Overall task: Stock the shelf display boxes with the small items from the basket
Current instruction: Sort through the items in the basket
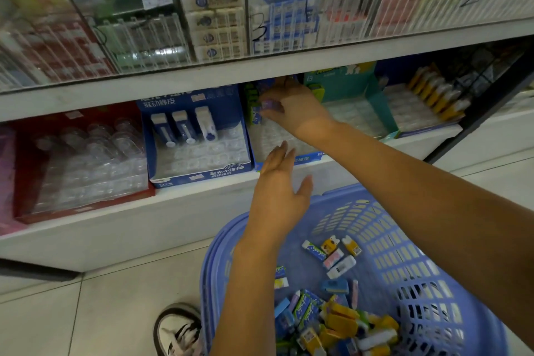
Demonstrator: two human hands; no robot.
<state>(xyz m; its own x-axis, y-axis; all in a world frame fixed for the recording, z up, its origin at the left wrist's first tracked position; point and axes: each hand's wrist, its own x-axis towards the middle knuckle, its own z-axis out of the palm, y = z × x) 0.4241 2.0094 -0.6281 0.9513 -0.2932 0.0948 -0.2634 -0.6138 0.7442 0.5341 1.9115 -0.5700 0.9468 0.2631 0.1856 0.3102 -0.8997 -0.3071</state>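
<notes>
head view: the right hand (299, 108) reaches under the upper shelf (289, 59) into a blue display box (307, 158) on the lower shelf (173, 202). its thumb and fingertips pinch a small purple eraser (269, 104), held at the back left of that box, above its clear plastic tray (270, 139). the left hand (281, 193) hovers in front of the same box, above the far rim of the lavender basket (390, 240), fingers straight and spread, holding nothing. the basket stands on the tiled floor (101, 312), with a loose pile of small packaged erasers (341, 324) in yellow, blue, white and pink inside it. to the left sits another blue box (199, 175) with three blue-and-white items (185, 130) standing in its back row. beyond it is a red box (24, 179); a teal box (384, 113) sits to the right. a shoe (176, 329) shows beside the basket.
</notes>
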